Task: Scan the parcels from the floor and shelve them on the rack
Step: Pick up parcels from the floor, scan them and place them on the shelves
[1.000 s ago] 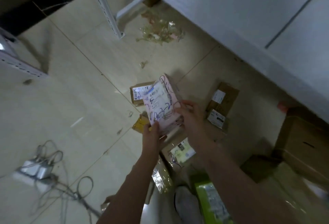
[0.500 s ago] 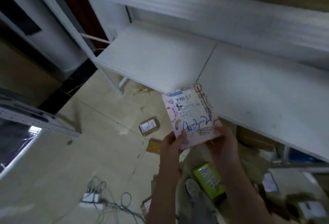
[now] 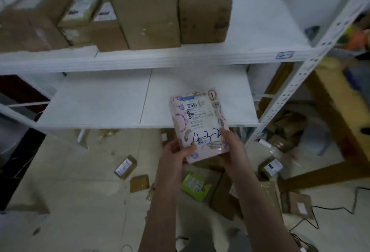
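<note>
Gripping the pink parcel [image 3: 200, 125] by its near end, the left hand [image 3: 174, 154] pinches the lower left corner with its thumb on the printed face. The right hand [image 3: 233, 149] curls its fingers [image 3: 226, 137] round the lower right corner. The parcel is held in the air, label up, with "4-3-2" penned in blue below the barcode. Its far end overlaps the front edge of the rack's white lower shelf [image 3: 96, 103]; whether it touches the shelf cannot be told. A row of brown cardboard boxes [image 3: 148, 11] stands on the upper shelf [image 3: 260, 37]. More parcels lie on the floor [image 3: 70, 171], among them a green packet [image 3: 195, 185] and a small brown box [image 3: 125, 166].
</note>
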`<state>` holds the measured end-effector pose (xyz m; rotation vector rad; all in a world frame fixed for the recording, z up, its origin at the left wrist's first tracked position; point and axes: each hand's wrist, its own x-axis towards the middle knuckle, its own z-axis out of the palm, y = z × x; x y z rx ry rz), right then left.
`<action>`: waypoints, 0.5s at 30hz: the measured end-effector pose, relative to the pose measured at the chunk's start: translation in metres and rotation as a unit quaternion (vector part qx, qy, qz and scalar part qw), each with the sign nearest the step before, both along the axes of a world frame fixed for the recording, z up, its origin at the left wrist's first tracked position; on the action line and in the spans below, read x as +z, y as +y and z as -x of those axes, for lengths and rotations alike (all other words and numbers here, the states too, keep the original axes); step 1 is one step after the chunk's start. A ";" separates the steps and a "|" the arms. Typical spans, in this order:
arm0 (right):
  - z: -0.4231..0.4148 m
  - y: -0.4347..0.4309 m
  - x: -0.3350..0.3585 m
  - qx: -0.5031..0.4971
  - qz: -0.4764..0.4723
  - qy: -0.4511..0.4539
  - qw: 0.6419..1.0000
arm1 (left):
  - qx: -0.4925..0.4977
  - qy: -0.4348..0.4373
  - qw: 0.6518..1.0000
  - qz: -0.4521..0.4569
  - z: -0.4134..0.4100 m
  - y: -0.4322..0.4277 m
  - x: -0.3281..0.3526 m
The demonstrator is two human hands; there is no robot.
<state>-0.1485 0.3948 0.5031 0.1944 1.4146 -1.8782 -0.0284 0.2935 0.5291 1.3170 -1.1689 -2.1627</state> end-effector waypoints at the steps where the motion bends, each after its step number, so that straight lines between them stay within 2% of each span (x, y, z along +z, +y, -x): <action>1: 0.010 0.013 0.006 -0.016 0.003 0.005 1.000 | -0.012 -0.007 1.000 0.002 0.010 0.009 0.003; 8: 0.090 0.121 0.032 -0.063 0.026 0.035 0.997 | -0.118 -0.025 0.992 0.033 0.103 0.103 0.032; 15: 0.194 0.251 0.041 -0.113 -0.030 0.077 0.990 | -0.140 -0.026 0.989 0.023 0.211 0.233 0.043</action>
